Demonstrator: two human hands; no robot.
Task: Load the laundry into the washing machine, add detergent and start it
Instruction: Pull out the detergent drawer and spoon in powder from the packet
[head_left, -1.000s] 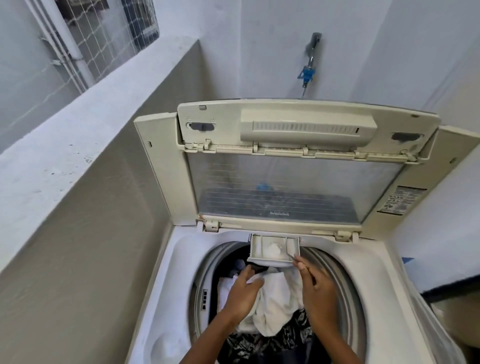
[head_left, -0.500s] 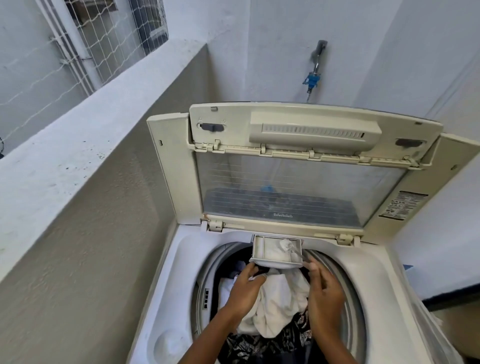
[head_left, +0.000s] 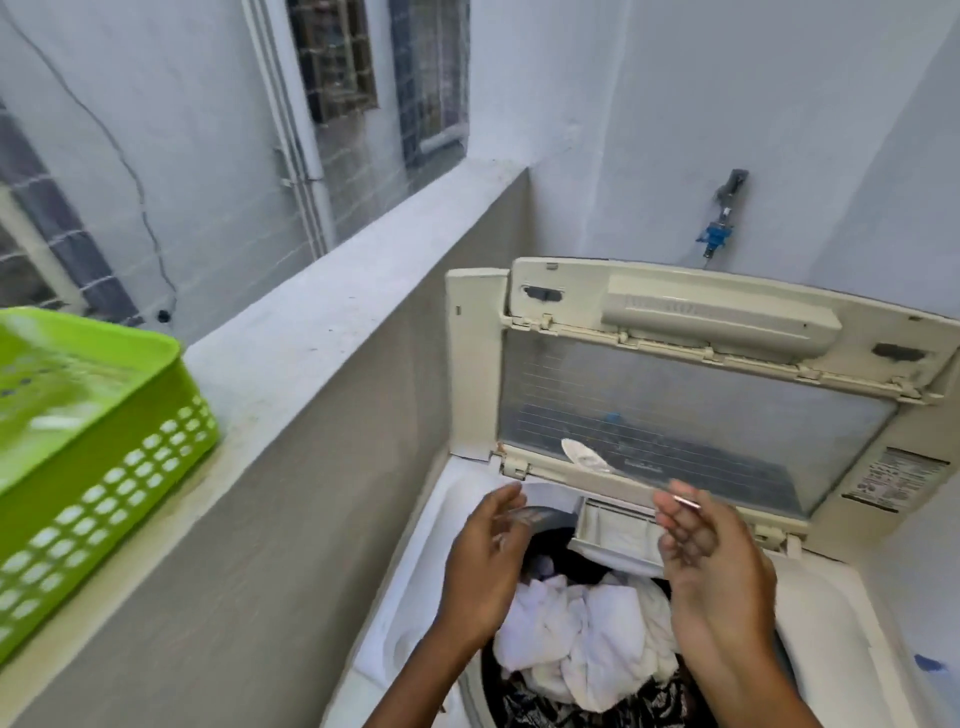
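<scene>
My right hand (head_left: 701, 551) is up over the washer (head_left: 831, 613), fingers curled, pinching the thin handle of a spoon (head_left: 584, 457) btwn thumb & fingertips. The spoon's white bowl points up-left, in front of the open lid (head_left: 701, 415); looks like some white powder on it, but it's blurred so can't be sure. My left hand (head_left: 488, 566) is beside it, apart from the right, fingers loose & holding nothing, hovering over the left edge of the drum opening.

Just btwn & behind my hands is the detergent drawer (head_left: 613, 530), pulled out at the back rim of the tub, w/ white stuff inside. Below it the laundry (head_left: 587, 644) sits in the drum: white cloth on top, black-and-white patterned fabric nearer me.

Lid stands upright vs. the back wall. Above it on the wall, a tap (head_left: 719, 228) w/ a blue fitting. To the left, a green basket (head_left: 98, 447) w/ holes in its sides sits on the ledge (head_left: 322, 322), well apart from the washer.
</scene>
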